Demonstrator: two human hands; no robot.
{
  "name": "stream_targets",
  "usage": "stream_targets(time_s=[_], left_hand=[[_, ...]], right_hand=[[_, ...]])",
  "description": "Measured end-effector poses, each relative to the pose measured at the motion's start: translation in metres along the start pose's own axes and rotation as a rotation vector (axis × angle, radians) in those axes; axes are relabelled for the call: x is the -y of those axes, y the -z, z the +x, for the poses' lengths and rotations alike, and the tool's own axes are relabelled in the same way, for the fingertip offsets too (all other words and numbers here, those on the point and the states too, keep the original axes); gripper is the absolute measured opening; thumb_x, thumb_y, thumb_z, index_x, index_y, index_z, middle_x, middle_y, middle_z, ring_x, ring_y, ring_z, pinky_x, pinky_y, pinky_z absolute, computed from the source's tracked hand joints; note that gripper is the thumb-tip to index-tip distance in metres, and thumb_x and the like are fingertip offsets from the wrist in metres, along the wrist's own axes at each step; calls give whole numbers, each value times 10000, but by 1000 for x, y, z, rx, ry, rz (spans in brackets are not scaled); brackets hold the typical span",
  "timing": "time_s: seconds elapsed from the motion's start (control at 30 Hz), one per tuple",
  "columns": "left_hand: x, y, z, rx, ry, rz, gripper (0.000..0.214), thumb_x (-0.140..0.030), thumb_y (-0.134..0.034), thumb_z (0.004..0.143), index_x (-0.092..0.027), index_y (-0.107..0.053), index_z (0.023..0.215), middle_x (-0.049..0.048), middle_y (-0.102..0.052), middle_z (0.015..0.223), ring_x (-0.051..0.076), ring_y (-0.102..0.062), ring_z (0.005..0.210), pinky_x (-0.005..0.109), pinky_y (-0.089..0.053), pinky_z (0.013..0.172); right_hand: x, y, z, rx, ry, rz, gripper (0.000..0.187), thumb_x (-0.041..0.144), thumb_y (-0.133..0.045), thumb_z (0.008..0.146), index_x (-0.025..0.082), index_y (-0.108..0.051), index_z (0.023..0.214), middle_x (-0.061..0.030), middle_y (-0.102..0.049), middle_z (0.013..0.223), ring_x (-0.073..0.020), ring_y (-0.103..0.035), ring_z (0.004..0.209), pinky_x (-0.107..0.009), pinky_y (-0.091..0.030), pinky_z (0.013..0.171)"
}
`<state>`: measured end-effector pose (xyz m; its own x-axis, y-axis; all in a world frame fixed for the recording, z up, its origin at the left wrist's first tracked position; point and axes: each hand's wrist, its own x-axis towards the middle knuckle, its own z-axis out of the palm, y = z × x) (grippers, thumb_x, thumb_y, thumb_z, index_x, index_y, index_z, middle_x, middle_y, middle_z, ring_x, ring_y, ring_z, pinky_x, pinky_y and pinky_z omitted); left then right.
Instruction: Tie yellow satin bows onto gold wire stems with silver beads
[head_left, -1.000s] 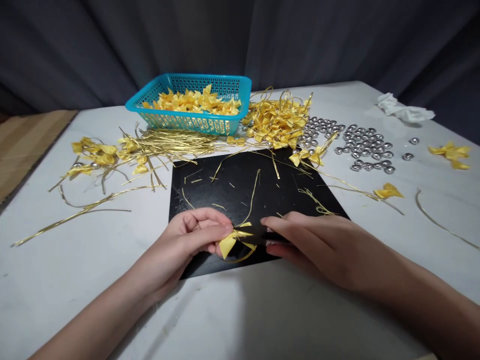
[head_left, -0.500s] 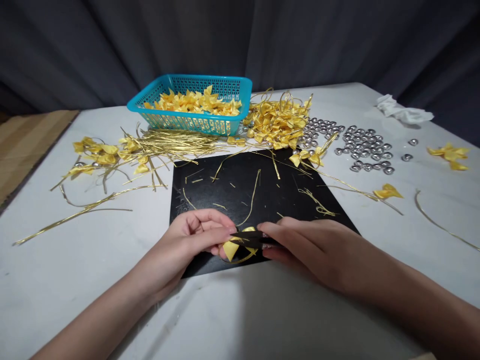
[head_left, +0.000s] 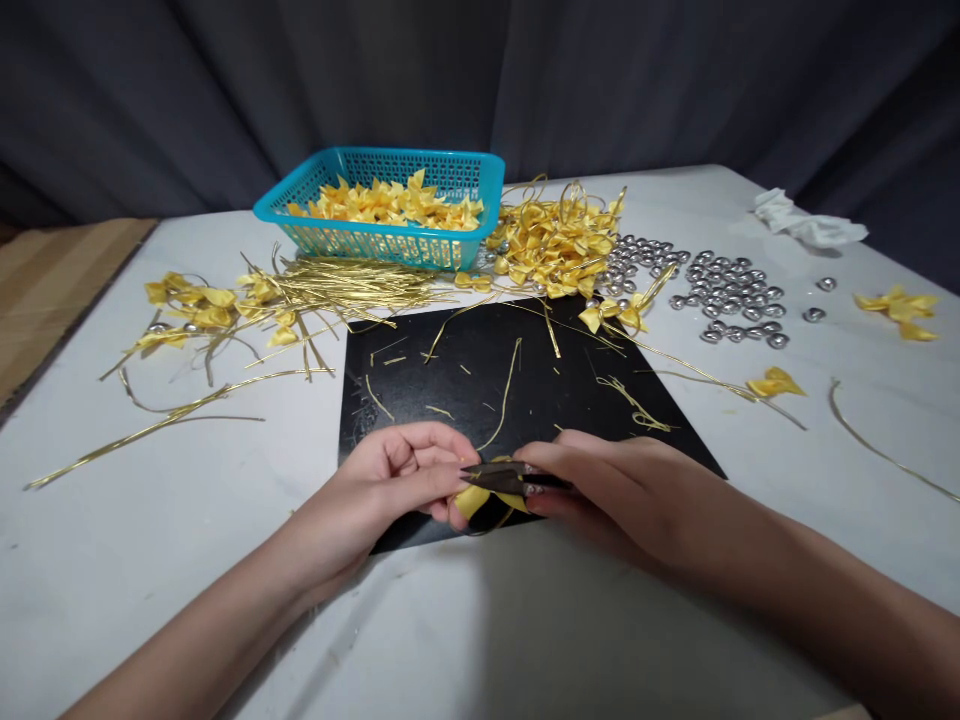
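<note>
Between thumb and fingers, my left hand (head_left: 409,475) pinches a yellow ribbon bow (head_left: 474,500), just above the near edge of a black mat (head_left: 442,390). Small dark thread snips (head_left: 499,478) are gripped in my right hand (head_left: 615,490). Their blades lie across the bow, tips by my left thumb, and look nearly closed. A thin gold cord curves beneath the bow. Part of the bow is hidden by the blades and my fingers.
A blue basket (head_left: 379,240) of yellow bows stands at the back. Gold cords (head_left: 352,284), a pile of corded bows (head_left: 559,240) and silver beads (head_left: 727,285) lie around the mat. Cord scraps (head_left: 641,410) litter the mat. A crumpled white cloth (head_left: 810,222) is at far right.
The snips' blades have come closer together over the bow. The bow has tilted slightly, and both hands have barely shifted.
</note>
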<state>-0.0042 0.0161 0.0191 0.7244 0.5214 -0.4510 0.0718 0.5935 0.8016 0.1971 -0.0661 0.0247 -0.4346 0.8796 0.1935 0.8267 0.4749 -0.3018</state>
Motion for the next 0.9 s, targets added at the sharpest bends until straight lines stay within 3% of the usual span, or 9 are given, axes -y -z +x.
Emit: stream_targets(time_s=[0.2, 0.43, 0.6, 0.9], left_hand=[[2, 1, 2, -8, -23, 10, 82, -223, -681, 770, -156, -648, 735, -23, -643, 588, 48, -532, 522, 117, -384, 512], [-1, -1, 2, -55, -10, 13, 128, -247, -716, 728, -145, -643, 706, -23, -616, 538, 53, -498, 494, 125, -380, 495], [-1, -1, 1, -53, 2, 3, 108, -233, -713, 732, -152, -651, 698, -27, -622, 567, 47, -506, 502, 121, -378, 493], [-2, 1, 2, -27, -9, 1, 113, -229, -709, 732, -148, -649, 682, -29, -599, 518, 54, -496, 482, 129, -380, 486]], right_hand=[[-1, 0, -2, 58, -57, 88, 300, 348, -288, 982, 187, -540, 1016, 8, -611, 756, -85, -554, 482, -214, -312, 444], [-2, 4, -1, 48, -76, 176, 287, 311, -300, 974, 182, -556, 978, -4, -608, 745, -90, -551, 527, -203, -346, 474], [-6, 14, -2, 7, -85, 282, 182, 268, -415, 923, 157, -552, 967, -15, -592, 745, -84, -522, 564, -180, -379, 517], [-5, 12, -3, 116, -98, 241, 232, 297, -371, 944, 162, -556, 978, -12, -585, 749, -102, -534, 546, -217, -353, 496]])
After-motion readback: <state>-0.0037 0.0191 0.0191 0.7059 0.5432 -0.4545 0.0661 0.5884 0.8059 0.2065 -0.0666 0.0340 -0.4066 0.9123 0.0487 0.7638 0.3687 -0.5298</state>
